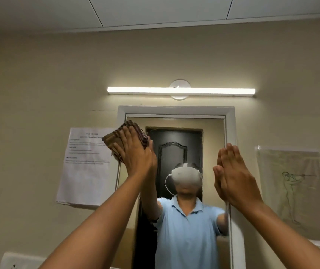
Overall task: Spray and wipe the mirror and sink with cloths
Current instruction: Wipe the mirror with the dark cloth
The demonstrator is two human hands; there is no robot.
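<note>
A tall mirror (209,144) in a white frame hangs on the beige wall straight ahead. My left hand (135,152) lies flat on a folded brown striped cloth (116,136) and presses it against the mirror's upper left corner, partly over the frame. My right hand (236,177) rests flat with fingers together against the mirror's right edge and holds nothing. The glass reflects a person in a light blue shirt and a dark door behind. The sink is out of view, and no spray bottle shows.
A lit tube lamp (180,91) is mounted above the mirror. A printed paper sheet (85,166) is taped to the wall on the left, a sketch in a plastic sleeve (294,191) on the right. A white fitting (17,262) shows at the bottom left.
</note>
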